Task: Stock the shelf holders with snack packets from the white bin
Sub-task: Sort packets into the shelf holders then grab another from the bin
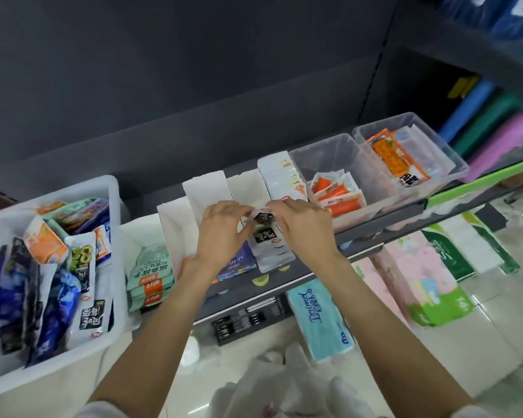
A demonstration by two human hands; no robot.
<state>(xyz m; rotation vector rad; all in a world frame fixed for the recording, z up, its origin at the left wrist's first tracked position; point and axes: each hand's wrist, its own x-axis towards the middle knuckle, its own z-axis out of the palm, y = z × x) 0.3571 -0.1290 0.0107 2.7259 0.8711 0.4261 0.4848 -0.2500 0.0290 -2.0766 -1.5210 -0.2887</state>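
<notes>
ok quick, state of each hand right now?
Left hand: pinching the top of the white snack packet in the shelf holder.
Right hand: pinching the same packet's top from the other side.

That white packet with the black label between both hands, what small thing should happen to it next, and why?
Probably ease the white packet with the black label down into the white cardboard shelf holder and let go. The left hand and right hand both pinch its top edge, and it already stands in line with matching packets in that holder, while the white plastic bin holds more snacks.
</notes>
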